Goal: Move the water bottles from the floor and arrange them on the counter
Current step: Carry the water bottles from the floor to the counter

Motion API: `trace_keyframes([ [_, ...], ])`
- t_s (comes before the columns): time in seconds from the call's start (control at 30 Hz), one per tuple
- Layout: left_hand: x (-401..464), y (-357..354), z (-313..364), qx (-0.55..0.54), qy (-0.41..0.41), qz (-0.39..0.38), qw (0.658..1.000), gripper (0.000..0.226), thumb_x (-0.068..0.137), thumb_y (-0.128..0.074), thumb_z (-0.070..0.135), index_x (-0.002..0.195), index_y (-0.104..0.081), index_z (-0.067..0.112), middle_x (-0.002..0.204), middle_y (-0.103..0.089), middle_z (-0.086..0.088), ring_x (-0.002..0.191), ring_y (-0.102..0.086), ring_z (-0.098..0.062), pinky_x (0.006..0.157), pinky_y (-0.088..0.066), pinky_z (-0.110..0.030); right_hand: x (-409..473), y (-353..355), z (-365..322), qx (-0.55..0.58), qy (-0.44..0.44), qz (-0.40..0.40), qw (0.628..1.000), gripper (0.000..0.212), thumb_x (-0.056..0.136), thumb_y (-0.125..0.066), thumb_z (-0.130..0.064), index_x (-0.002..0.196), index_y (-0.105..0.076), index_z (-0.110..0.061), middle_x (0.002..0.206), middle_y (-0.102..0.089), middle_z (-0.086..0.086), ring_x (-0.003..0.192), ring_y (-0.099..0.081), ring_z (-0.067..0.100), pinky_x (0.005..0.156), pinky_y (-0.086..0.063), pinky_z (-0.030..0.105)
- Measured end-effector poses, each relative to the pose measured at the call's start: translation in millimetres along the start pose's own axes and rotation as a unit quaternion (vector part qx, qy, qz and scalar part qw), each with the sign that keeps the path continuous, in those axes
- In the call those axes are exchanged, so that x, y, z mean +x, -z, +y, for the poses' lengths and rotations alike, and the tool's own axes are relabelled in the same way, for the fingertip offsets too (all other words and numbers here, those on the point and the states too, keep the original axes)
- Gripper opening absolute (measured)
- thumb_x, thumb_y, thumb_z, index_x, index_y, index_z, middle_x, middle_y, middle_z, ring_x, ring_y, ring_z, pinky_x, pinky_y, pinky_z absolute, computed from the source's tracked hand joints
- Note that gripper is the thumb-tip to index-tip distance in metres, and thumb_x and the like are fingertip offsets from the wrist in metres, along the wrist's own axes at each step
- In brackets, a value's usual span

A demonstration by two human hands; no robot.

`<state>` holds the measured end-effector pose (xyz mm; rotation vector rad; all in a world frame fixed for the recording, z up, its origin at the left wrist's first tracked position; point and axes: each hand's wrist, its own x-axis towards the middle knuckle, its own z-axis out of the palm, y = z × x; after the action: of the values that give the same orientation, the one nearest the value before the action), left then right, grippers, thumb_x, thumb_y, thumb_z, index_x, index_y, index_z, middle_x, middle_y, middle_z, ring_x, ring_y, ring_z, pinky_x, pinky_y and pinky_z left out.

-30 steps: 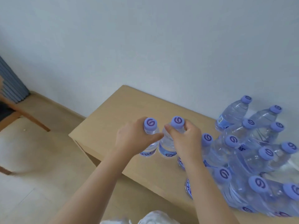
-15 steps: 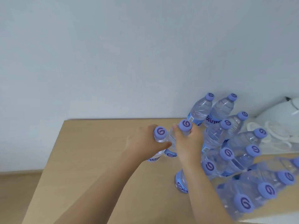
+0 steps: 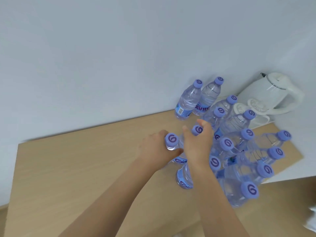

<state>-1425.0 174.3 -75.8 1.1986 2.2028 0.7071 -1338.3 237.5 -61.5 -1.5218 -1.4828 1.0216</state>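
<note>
Two forearms reach over the wooden surface. The left hand grips one upright bottle just below its cap; the right hand curls its fingers round the neck of a second bottle touching the cluster of bottles standing at right. Beyond, a white kettle stands against the wall.

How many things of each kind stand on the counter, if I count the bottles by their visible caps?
Water bottles: 14
White kettle: 1
White cups: 2
Total: 17
One bottle base beside the right forearm shows no cap and may be one more bottle.
</note>
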Motion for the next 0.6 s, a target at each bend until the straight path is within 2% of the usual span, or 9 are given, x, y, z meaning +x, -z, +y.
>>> trace_keyframes([
  [0.07,-3.2,1.8,2.6,-0.006,0.009,-0.003,1.0,0.035,0.061,-0.054,0.056,0.062,-0.034,0.027,0.056,-0.046,0.003,0.049,-0.044,-0.007,0.043,-0.023,-0.024,-4.9,3.8,-2.8,-0.014,0.003,-0.015,1.0,0.047,0.084,-0.064,-0.014,0.127,-0.047,-0.023,0.119,-0.036,-0.01,0.112,-0.039,0.007,0.089,-0.033,0.023],
  [0.13,-8.9,5.6,5.8,-0.019,0.014,-0.006,1.0,0.039,0.057,-0.048,0.059,0.067,-0.042,0.023,0.059,-0.047,0.007,0.053,-0.047,-0.011,0.045,-0.026,-0.026,-15.4,9.2,-6.5,-0.018,0.015,-0.021,1.0,0.052,0.084,-0.062,-0.012,0.131,-0.043,-0.023,0.12,-0.031,-0.012,0.117,-0.032,0.006,0.095,-0.032,0.025],
  [0.2,-14.7,11.2,8.2,-0.02,0.005,0.019,1.0,0.039,0.058,-0.046,0.06,0.069,-0.044,0.022,0.067,-0.048,0.008,0.068,-0.057,-0.019,0.048,-0.028,-0.026,-26.9,13.9,-13.0,-0.017,0.05,-0.032,0.998,0.053,0.083,-0.061,-0.008,0.129,-0.042,-0.024,0.123,-0.031,-0.011,0.117,-0.029,0.006,0.098,-0.031,0.027],
  [0.23,-17.9,14.7,9.4,-0.016,-0.001,0.039,0.999,0.039,0.061,-0.048,0.059,0.074,-0.049,0.022,0.075,-0.052,0.007,0.077,-0.059,-0.022,0.052,-0.03,-0.027,-32.1,15.9,-16.7,-0.017,0.066,-0.046,0.997,0.052,0.083,-0.06,-0.007,0.128,-0.042,-0.025,0.126,-0.033,-0.009,0.119,-0.029,0.007,0.1,-0.03,0.027],
  [0.3,-24.4,21.9,12.8,-0.001,-0.015,0.093,0.996,0.045,0.073,-0.053,0.057,0.101,-0.058,0.021,0.103,-0.06,0.003,0.093,-0.059,-0.022,0.065,-0.034,-0.027,-40.8,22.3,-22.8,-0.028,0.091,-0.081,0.992,0.049,0.084,-0.057,-0.007,0.128,-0.044,-0.024,0.128,-0.036,-0.009,0.124,-0.03,0.009,0.101,-0.029,0.024],
  [0.33,-27.9,25.7,16.1,0.007,-0.022,0.115,0.993,0.051,0.077,-0.055,0.057,0.113,-0.057,0.021,0.115,-0.058,0.003,0.101,-0.057,-0.02,0.07,-0.033,-0.026,-44.0,27.3,-25.2,-0.034,0.101,-0.09,0.99,0.047,0.085,-0.057,-0.007,0.128,-0.045,-0.023,0.126,-0.038,-0.01,0.125,-0.031,0.009,0.1,-0.03,0.022],
  [0.4,-36.4,31.1,26.0,0.017,-0.037,0.136,0.99,0.057,0.079,-0.058,0.056,0.124,-0.053,0.022,0.125,-0.055,0.005,0.11,-0.054,-0.018,0.075,-0.034,-0.026,-48.5,42.3,-27.9,-0.041,0.112,-0.089,0.989,0.042,0.086,-0.058,-0.008,0.125,-0.049,-0.02,0.121,-0.042,-0.012,0.122,-0.038,0.009,0.095,-0.033,0.013],
  [0.47,-47.3,31.1,40.7,0.028,-0.06,0.138,0.988,0.054,0.08,-0.059,0.054,0.124,-0.054,0.023,0.122,-0.057,0.005,0.109,-0.055,-0.018,0.077,-0.037,-0.027,-53.5,62.6,-27.4,-0.048,0.114,-0.086,0.989,0.034,0.087,-0.058,-0.012,0.12,-0.054,-0.021,0.114,-0.048,-0.015,0.111,-0.044,0.004,0.081,-0.033,0.001],
  [0.6,-73.6,17.8,79.3,0.029,-0.111,0.127,0.985,0.034,0.081,-0.058,0.04,0.112,-0.06,0.025,0.111,-0.063,0.007,0.103,-0.059,-0.018,0.075,-0.041,-0.029,-63.8,117.1,-14.9,-0.052,0.116,-0.076,0.989,0.019,0.089,-0.057,-0.016,0.108,-0.06,-0.021,0.103,-0.055,-0.016,0.093,-0.05,-0.002,0.071,-0.033,-0.003],
])
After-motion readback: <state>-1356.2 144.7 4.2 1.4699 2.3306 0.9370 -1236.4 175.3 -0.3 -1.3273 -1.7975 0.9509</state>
